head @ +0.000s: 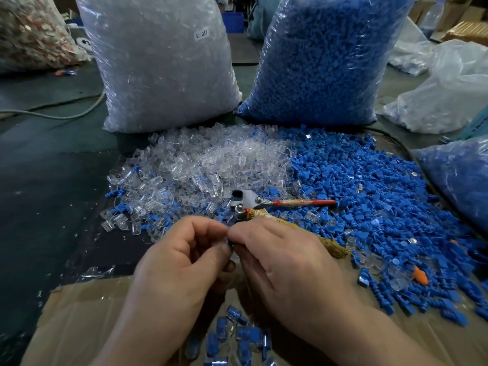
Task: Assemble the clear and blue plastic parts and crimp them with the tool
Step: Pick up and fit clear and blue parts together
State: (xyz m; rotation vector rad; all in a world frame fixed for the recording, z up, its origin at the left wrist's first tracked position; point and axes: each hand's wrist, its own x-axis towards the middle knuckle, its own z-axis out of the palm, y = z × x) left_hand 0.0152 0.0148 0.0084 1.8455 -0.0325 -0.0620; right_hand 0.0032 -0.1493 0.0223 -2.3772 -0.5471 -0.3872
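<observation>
Left hand and right hand pinched fingertip to fingertip on small part, mostly hidden. Tool at 12 o'clock, just beyond, handles toward 3; right hand nearer.

you are in a small factory or packing workshop: two big plastic sacks, one of clear parts and one of blue parts, stand on the dark floor, loose piles spread before you, with more bags and cartons behind.
</observation>
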